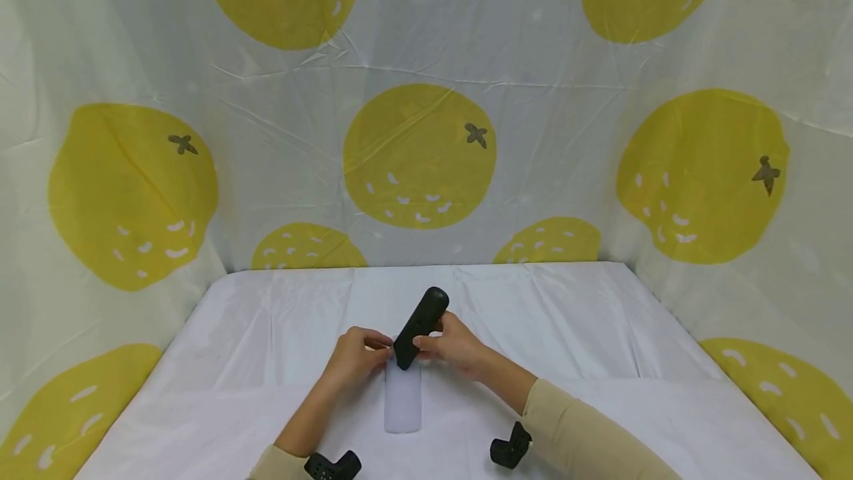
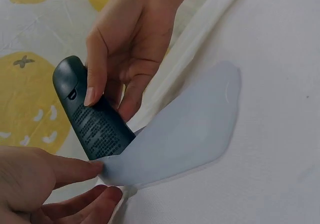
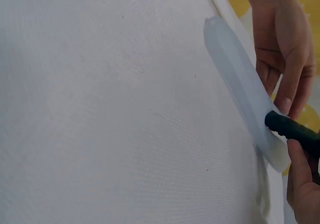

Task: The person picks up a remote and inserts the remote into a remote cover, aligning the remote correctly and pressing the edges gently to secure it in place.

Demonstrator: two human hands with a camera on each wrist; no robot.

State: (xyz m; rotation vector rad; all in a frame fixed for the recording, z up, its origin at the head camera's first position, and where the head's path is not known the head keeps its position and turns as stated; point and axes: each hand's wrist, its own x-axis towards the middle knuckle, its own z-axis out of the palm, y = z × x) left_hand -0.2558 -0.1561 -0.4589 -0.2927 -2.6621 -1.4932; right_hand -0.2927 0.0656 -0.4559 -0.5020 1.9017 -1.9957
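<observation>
My right hand point(image 1: 458, 347) holds a black remote control point(image 1: 421, 328) between thumb and fingers, tilted, its upper end leaning right. Printed text and a battery cover on its back show in the left wrist view. A translucent whitish sleeve point(image 1: 403, 402) lies below it on the cloth. With thumb and fingertips, my left hand point(image 1: 355, 354) pinches the sleeve's far edge. The remote's lower end meets the sleeve's mouth point(image 2: 112, 164), and the edge overlaps it there. How deep it sits inside is hard to tell.
A white cloth point(image 1: 280, 317) covers the table. Curtains point(image 1: 553, 154) printed with yellow fruit stand behind and at both sides. Small black devices point(image 1: 512, 444) are worn at both wrists, near the beige sleeve cuffs.
</observation>
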